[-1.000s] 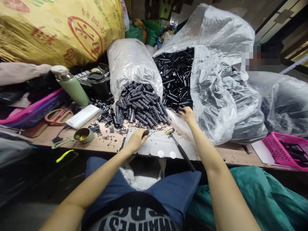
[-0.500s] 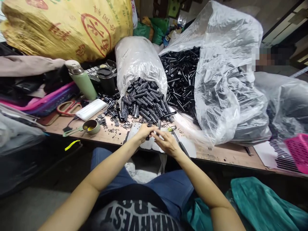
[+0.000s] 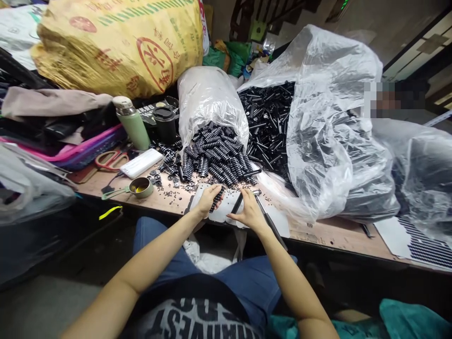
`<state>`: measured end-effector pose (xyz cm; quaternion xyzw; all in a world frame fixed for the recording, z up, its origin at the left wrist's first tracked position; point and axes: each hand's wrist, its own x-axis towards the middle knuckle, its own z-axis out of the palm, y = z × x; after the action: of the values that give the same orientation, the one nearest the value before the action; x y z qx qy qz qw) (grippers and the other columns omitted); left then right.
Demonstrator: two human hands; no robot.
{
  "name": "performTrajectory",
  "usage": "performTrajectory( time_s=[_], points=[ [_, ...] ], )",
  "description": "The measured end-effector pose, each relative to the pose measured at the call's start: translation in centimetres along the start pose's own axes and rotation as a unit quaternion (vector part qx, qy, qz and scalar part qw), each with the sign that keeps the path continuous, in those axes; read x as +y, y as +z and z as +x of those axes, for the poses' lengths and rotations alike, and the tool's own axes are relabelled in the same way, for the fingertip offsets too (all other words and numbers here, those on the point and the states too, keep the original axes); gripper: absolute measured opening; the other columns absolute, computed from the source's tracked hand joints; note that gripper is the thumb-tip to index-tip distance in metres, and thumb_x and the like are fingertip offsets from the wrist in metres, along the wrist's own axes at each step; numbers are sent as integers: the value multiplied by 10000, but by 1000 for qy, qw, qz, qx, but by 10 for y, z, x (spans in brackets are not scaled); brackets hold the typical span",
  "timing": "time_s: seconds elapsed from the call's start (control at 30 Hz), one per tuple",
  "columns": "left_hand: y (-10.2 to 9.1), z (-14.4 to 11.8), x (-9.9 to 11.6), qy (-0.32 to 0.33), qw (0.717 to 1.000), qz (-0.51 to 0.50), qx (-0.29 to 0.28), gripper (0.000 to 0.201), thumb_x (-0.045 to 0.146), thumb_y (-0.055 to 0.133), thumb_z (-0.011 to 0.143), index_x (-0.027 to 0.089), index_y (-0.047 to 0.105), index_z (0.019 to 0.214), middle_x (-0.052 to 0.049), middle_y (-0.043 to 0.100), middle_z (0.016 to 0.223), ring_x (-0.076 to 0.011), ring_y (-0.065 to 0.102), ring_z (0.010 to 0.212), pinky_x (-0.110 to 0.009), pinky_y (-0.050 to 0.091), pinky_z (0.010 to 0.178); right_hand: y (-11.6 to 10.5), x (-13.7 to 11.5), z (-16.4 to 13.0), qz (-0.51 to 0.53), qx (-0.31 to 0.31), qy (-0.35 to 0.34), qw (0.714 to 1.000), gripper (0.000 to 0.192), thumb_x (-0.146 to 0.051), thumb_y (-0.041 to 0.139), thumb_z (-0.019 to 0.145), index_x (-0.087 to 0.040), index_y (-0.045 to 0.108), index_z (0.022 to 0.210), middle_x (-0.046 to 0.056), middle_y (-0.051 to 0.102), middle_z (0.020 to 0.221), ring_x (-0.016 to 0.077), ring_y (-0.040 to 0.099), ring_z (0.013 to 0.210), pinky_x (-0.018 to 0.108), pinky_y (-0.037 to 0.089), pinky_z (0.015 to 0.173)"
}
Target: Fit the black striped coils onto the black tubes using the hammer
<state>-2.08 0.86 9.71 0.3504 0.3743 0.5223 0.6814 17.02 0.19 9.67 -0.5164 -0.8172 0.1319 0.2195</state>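
A black ribbed cylinder with pale dots [image 3: 217,199] is gripped in my left hand [image 3: 208,201], fingers wrapped round it above the front of the bench. Close by on the right, my right hand [image 3: 250,210] spans a short black rod [image 3: 237,203], its thumb at the lower end and a finger at the upper. Beside that hand lies a hammer-like tool [image 3: 270,219] with a dark handle and metal head. Under both hands are pale flat sheets [image 3: 221,215]. Behind them, a heap of similar ribbed cylinders [image 3: 215,153] spills from a clear plastic bag [image 3: 212,94].
Black rods [image 3: 270,127] fill a big clear bag [image 3: 318,155] at right. Leftward stand a green flask [image 3: 132,125], a dark lidded cup [image 3: 165,123], a white power bank [image 3: 141,163], red scissors [image 3: 112,161] and a small metal cup [image 3: 141,188]. Tiny dark bits litter the wooden bench [image 3: 165,201].
My hands were together at the ribbed cylinder and are now apart. The right hand has spread around a black rod; the left keeps the cylinder. The camera view has shifted slightly.
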Motion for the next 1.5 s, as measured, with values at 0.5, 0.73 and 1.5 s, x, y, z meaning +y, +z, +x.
performTrajectory(
  time_s=[0.5,0.73,1.5],
  points=[
    [7,-9,10,-41,991,-82,97,293,344,611,764,107,659,929,8,590,573,-90,516,414,-198,410,403,-2,-54,7,131,20,-118,984,1191,-414,845,582,-244,94,1490,163,287,1457,337,279,1389,526,334,1125],
    [10,-19,17,-79,989,-83,94,268,367,618,780,111,620,857,-12,591,565,-150,584,428,-255,475,419,8,-60,12,174,-13,-130,976,1130,-338,831,603,-240,115,1471,153,296,1470,317,303,1387,507,309,1144],
    [11,-12,-29,158,836,525,11,437,227,560,821,152,595,1250,-148,584,1020,-247,576,903,-369,497,804,66,-3,3,65,79,-16,995,708,-364,581,739,-123,330,1356,222,480,1274,385,463,1212,613,394,994]
  ],
)
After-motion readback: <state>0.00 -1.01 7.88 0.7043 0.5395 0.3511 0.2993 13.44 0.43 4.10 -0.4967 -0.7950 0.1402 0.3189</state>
